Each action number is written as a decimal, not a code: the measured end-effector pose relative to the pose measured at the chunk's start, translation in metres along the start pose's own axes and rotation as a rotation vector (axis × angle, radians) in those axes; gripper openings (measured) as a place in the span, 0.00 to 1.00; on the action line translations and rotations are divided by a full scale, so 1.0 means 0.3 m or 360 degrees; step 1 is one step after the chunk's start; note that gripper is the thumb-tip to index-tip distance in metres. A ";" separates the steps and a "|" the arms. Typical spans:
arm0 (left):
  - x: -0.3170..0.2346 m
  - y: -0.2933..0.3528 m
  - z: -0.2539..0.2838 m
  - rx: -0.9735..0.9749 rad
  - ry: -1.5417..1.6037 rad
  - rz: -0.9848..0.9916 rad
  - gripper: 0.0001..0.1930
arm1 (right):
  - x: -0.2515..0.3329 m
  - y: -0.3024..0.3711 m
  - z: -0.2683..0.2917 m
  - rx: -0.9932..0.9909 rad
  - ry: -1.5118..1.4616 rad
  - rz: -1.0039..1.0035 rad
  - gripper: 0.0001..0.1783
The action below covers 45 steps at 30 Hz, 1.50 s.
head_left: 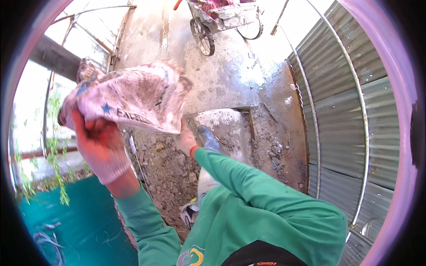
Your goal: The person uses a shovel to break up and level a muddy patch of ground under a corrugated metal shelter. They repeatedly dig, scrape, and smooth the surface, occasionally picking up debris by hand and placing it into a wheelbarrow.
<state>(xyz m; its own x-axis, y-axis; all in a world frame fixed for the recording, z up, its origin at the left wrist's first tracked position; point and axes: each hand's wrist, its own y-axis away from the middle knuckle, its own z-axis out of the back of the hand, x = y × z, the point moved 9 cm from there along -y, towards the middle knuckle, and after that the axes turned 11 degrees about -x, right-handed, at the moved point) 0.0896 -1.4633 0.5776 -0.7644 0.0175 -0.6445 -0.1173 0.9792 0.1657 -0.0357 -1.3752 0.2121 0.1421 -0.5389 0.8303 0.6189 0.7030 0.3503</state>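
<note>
A dirty white sack (146,95) with brown stains and blue print hangs in front of me, held up off the ground. My left hand (100,144), in a pale glove with an orange-red palm, is closed on the sack's near left edge. At its lower right corner my right hand (186,138) grips the sack, the fingers hidden behind the cloth. Whether anything is inside the sack, I cannot tell. Beneath it lies rubble and loose soil (166,170), with my boot (208,138) beside it.
A wheelbarrow (226,20) with a reddish load stands ahead on the wet concrete (213,73). Corrugated metal sheets (350,115) and bent pipes (361,102) line the right side. A teal sheet (75,221) lies at the lower left, by green plants (53,150) and a dark beam (55,55).
</note>
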 end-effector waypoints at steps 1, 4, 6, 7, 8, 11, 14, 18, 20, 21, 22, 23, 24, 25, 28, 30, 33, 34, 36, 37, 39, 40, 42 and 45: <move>0.030 -0.047 0.033 -0.0116 -0.0058 -0.0069 0.11 | -0.003 -0.138 -0.060 0.0166 -0.0535 -0.0214 0.50; 0.227 -0.249 0.117 -0.0136 -0.0220 0.0294 0.12 | 0.097 -0.532 -0.041 0.0529 -0.1533 -0.0489 0.31; 0.431 -0.425 0.215 -0.0270 -0.0251 0.0545 0.13 | 0.250 -0.742 0.095 0.0486 -0.1708 -0.0203 0.24; 0.550 -0.497 0.259 -0.0302 -0.0209 0.0798 0.13 | 0.322 -0.851 0.145 0.0405 -0.1871 -0.0274 0.22; 0.668 -0.551 0.306 -0.0308 -0.0213 0.0944 0.13 | 0.423 -0.904 0.200 0.0628 -0.2125 -0.0166 0.23; 1.042 -0.643 0.331 -0.0344 -0.0077 0.1553 0.14 | 0.603 -1.035 0.336 0.0792 -0.2469 -0.0217 0.23; 1.314 -0.764 0.216 -0.0333 -0.0097 0.1638 0.18 | 0.682 -1.146 0.416 0.0735 -0.2568 -0.0303 0.23; 1.556 -0.775 -0.003 -0.0181 -0.0128 0.2105 0.34 | 0.637 -1.300 0.504 0.0626 -0.2503 -0.0448 0.22; 1.621 -0.760 -0.120 0.0055 -0.0082 0.2320 0.39 | 0.608 -1.383 0.544 0.0697 -0.2251 -0.0487 0.21; 1.664 -0.810 -0.134 -0.0125 -0.0112 0.2273 0.39 | 0.575 -1.428 0.549 0.0677 -0.2080 -0.0607 0.21; 1.725 -0.860 -0.177 -0.0166 -0.0066 0.2254 0.40 | 0.578 -1.472 0.577 0.0655 -0.2057 -0.0489 0.20; 1.797 -0.908 -0.217 -0.0198 0.0019 0.2258 0.41 | 0.542 -1.537 0.620 0.0448 -0.1784 -0.0418 0.19; 1.853 -0.954 -0.310 0.0198 0.0106 0.2170 0.36 | 0.515 -1.603 0.673 0.0272 -0.1522 -0.0362 0.19; 1.943 -1.039 -0.316 0.0093 -0.0049 0.2069 0.34 | 0.484 -1.665 0.721 0.0097 -0.1256 -0.0308 0.18; 2.176 -1.337 -0.458 -0.0085 -0.0360 0.1775 0.26 | 0.542 -1.833 0.793 0.0253 -0.1666 -0.0249 0.18; 2.314 -1.450 -0.711 0.0415 -0.0513 0.1817 0.24 | 0.599 -1.937 0.869 0.0338 -0.1610 -0.0291 0.27; 2.378 -1.598 -1.024 0.0437 -0.0534 0.1737 0.21 | 0.753 -1.969 0.992 0.0491 -0.1555 0.0036 0.34; 2.381 -1.648 -1.194 0.0660 -0.0557 0.1638 0.21 | 0.783 -1.969 1.026 0.0566 -0.1527 0.0082 0.35; 2.393 -1.733 -1.483 0.0988 -0.0564 0.1499 0.22 | 0.780 -1.953 1.061 0.0671 -0.1497 0.0103 0.37; 2.397 -1.788 -1.621 0.1125 -0.0568 0.1396 0.23 | 0.720 -1.970 1.100 0.0456 -0.1464 0.0036 0.37; 2.411 -1.893 -1.799 0.1305 -0.0655 0.1354 0.24 | 0.591 -1.995 1.127 0.0112 -0.1421 0.0000 0.36; 2.435 -1.956 -1.870 0.1374 -0.0689 0.1304 0.24 | 0.477 -2.000 1.135 -0.0152 -0.1402 -0.0130 0.35; 2.494 -2.097 -1.971 0.1498 -0.0734 0.1211 0.27 | 0.255 -1.973 1.147 -0.0630 -0.1396 -0.0305 0.32; 2.637 -2.323 -2.017 0.1840 -0.0857 0.1086 0.27 | -0.046 -1.798 1.126 -0.1369 -0.1223 -0.0631 0.29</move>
<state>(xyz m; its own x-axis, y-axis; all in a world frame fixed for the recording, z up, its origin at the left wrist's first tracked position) -0.8170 -2.2543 0.4038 -0.1032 0.3566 -0.9285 0.9336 0.3568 0.0333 -0.6324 -1.5904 0.1581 -0.4863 -0.0263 0.8734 0.8667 -0.1415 0.4783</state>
